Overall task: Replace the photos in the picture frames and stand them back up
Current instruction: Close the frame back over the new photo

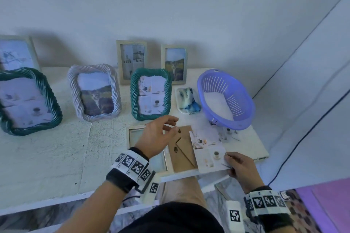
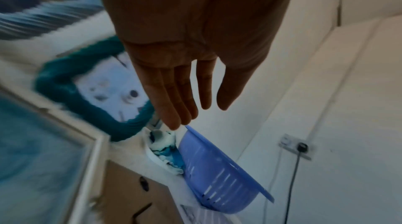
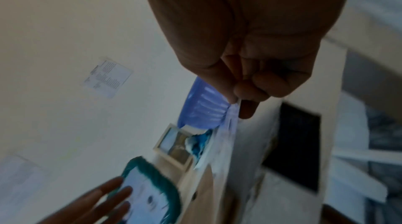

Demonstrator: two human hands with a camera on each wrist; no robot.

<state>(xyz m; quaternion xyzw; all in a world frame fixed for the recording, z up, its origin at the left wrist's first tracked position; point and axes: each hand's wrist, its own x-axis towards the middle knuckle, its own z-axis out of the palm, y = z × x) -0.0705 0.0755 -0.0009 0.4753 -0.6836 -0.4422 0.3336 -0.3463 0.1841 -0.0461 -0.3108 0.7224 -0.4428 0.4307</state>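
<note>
At the near edge of the white surface (image 1: 47, 157), the right hand (image 1: 241, 168) pinches the corner of a loose photo (image 1: 209, 154) between thumb and fingers. The photo overlaps the brown backing board (image 1: 182, 149) lying just left of it. Further left lies an emptied frame (image 1: 132, 136), with the left hand (image 1: 156, 137) hovering above it, fingers relaxed and grasping nothing. Beyond stand a small green frame (image 1: 150, 93) and a purple basket (image 1: 225, 98) at the right, and further frames line the wall.
</note>
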